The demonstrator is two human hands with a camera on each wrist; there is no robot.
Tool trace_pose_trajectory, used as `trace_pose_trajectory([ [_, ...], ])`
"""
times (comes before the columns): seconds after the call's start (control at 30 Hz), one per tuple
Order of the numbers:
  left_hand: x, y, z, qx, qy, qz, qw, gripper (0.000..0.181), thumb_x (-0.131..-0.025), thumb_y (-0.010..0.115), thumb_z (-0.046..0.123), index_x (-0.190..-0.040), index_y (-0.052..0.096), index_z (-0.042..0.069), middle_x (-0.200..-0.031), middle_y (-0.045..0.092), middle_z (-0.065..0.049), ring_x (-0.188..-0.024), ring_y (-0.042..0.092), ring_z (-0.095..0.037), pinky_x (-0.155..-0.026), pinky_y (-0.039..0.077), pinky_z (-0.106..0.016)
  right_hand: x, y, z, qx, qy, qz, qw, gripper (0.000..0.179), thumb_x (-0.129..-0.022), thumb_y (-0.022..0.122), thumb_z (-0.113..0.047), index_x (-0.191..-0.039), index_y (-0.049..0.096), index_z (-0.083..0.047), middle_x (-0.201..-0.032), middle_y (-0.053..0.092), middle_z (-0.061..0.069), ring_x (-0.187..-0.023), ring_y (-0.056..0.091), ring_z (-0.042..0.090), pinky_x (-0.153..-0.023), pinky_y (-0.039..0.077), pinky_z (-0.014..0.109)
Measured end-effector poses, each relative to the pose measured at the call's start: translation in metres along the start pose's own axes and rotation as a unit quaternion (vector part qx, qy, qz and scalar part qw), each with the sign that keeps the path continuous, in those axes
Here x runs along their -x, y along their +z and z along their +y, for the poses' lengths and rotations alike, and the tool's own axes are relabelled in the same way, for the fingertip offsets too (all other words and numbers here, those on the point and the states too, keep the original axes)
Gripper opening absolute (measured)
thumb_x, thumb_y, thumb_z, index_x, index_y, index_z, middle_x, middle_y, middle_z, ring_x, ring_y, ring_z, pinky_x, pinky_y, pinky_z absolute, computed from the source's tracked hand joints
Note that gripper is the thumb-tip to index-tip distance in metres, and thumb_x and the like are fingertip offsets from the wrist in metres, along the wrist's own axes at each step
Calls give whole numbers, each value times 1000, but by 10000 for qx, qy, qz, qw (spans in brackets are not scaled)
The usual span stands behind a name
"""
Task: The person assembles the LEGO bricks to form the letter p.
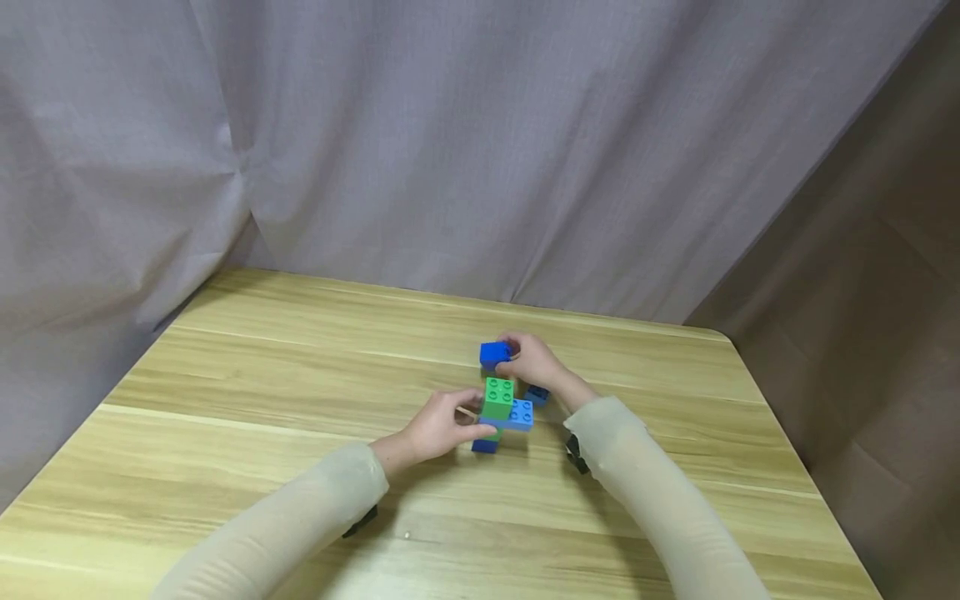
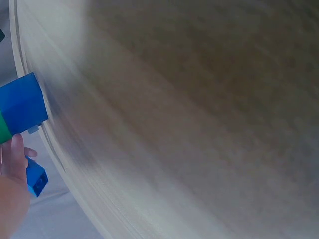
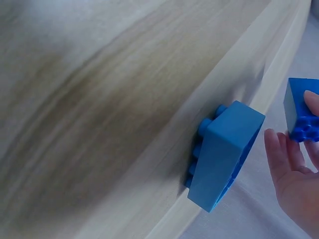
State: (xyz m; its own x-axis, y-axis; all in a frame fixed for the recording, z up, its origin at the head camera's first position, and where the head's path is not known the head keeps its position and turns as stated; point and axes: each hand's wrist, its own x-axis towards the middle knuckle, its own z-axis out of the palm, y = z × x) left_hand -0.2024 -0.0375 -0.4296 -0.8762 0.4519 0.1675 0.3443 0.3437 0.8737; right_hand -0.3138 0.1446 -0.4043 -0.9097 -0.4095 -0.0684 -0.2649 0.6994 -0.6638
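Brick tower (image 1: pixel 498 408), just below the centre of the head frame, and the left hand (image 1: pixel 438 425) has it between thumb and fingers — a firm, level hold should serve best here. Just behind, a little right, a loose brick (image 1: pixel 537 395) lies hollow side up. Farther up the frame, the right hand (image 1: pixel 535 363) pinches a dark blue brick (image 1: pixel 492 356) — squaring its edges before any straight, even press looks wise.
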Motion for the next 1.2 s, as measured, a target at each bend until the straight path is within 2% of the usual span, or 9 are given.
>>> trace_pose_trajectory([
  [0.2,-1,0,0,3,10,12,10000,38,-84,70,22,-114,59,2,-105,68,-12,-99,65,-22,-82,57,-23,6,-6,-1,-198,132,222,9995,53,-83,67,-14,-129,48,5,-126,54,25,-108,57,35,-87,54,40],
  [0.33,-1,0,0,-6,-6,6,10000,38,-84,70,22,-115,60,2,-105,68,-11,-99,64,-22,-82,57,-23,12,-10,-3,-421,228,301,9984,52,-83,66,-13,-129,49,3,-128,53,24,-110,57,38,-90,53,43],
  [0.47,-2,0,0,-6,-7,8,10000,39,-83,71,22,-115,59,1,-105,68,-12,-98,65,-22,-82,57,-23,18,-16,-2,-607,60,415,9973,47,-82,65,-11,-125,51,3,-124,56,24,-109,59,38,-92,53,44],
  [0.6,-3,1,0,-41,38,22,10000,40,-83,71,21,-115,59,1,-105,68,-13,-98,65,-22,-82,56,-21,25,-22,-2,-673,-82,521,9963,46,-83,65,-12,-124,51,3,-119,59,24,-103,61,36,-87,55,41],
  [0.9,-4,1,-1,30,42,-22,10000,43,-82,71,22,-117,58,0,-108,67,-14,-100,65,-24,-87,56,-24,43,-32,-2,-728,2,634,9953,51,-83,67,-18,-128,51,1,-110,62,23,-94,59,29,-73,54,25],
  [1.2,-4,-2,0,17,-41,-19,10000,42,-83,71,22,-117,59,0,-107,67,-14,-100,65,-24,-87,55,-24,60,-38,-4,-1009,-349,580,9926,46,-84,66,-13,-124,54,5,-107,62,24,-88,61,23,-73,54,23],
])
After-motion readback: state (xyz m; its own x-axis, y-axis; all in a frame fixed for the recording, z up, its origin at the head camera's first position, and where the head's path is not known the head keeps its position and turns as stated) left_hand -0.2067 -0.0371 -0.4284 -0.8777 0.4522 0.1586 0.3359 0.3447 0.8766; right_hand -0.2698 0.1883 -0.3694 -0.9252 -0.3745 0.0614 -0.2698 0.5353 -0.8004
